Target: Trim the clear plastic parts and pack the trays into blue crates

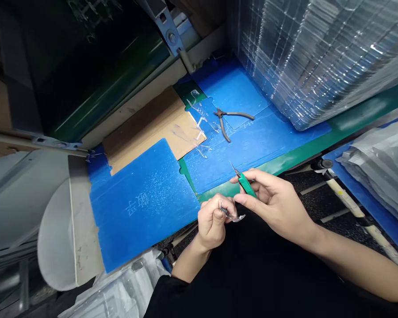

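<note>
Close to my body, my left hand [213, 221] is closed around a small clear plastic piece [238, 218], whose curved end sticks out to the right. Its other details are hidden by my fingers. My right hand [274, 198] grips a green-handled utility knife [246, 184] between thumb and fingers. The thin blade points up and left, away from the plastic piece. Beyond my hands, a pair of side cutters [223, 115] lies on the blue sheet [239, 148] with its handles spread.
Clear plastic scraps [199, 128] lie around the edge of a cardboard piece [146, 128]. Another blue sheet [119, 229] covers the bench's left side. Stacked clear trays [305, 57] stand at upper right. A dark green conveyor roller [119, 75] is at upper left. Bagged items [384, 154] sit at far right.
</note>
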`<state>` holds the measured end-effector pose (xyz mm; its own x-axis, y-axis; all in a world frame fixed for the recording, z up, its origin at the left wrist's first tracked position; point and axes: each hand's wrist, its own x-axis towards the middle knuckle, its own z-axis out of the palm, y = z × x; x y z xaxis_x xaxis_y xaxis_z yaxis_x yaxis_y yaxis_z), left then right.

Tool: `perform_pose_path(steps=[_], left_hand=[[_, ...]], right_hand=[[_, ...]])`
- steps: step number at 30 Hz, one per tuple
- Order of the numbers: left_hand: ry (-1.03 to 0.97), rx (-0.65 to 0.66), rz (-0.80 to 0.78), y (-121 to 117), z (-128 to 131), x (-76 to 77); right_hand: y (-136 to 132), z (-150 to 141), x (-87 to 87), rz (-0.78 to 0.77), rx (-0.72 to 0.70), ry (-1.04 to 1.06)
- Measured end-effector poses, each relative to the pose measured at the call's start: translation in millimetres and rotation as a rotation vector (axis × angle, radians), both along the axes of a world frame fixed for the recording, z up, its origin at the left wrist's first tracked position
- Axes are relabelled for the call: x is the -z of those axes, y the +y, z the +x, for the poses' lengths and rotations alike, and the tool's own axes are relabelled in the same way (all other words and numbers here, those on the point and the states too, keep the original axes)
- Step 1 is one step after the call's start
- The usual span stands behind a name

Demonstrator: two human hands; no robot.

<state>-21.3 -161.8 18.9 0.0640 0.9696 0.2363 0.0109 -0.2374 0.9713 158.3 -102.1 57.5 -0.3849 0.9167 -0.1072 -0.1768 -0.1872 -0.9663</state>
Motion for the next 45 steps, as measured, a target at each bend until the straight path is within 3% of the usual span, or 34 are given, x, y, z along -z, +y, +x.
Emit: perform_pose_path(steps=[7,12,15,18,22,26,31,37,45], left_hand=[[0.069,0.012,-0.040,-4,2,1.5],[0.039,0.074,-0.087,-4,11,-3.0],[-0.130,0.047,-0.215,5,22,-10.6],[-0.352,-0.056,-0.365,25,29,-21.0],[-0.501,-0.199,-0.462,50,24,-32.5],[-0.489,-0.254,-0.449,59,20,-38.0],[-0.476,-0.273,-0.422,64,27,-38.7],[-0.486,-0.296,-0.398,66,24,-32.9],[-0.480,-0.353,-0.330,58,14,-31.3]], right_hand=[[12,-2,-10.1,-0.300,-0.208,0.303],[15,2,-4.9,-0.309,-0.245,0.376],[17,6,6.5,-0.345,-0.153,0.413],[17,14,24.4,-0.341,0.033,0.423],[5,29,47.2,-0.292,0.143,0.300],[-20,39,55.7,-0.275,0.141,0.116],[-41,44,51.3,-0.225,0.124,0.032],[-41,45,45.5,-0.212,0.101,0.026],[-36,32,55.6,-0.392,0.037,0.077]])
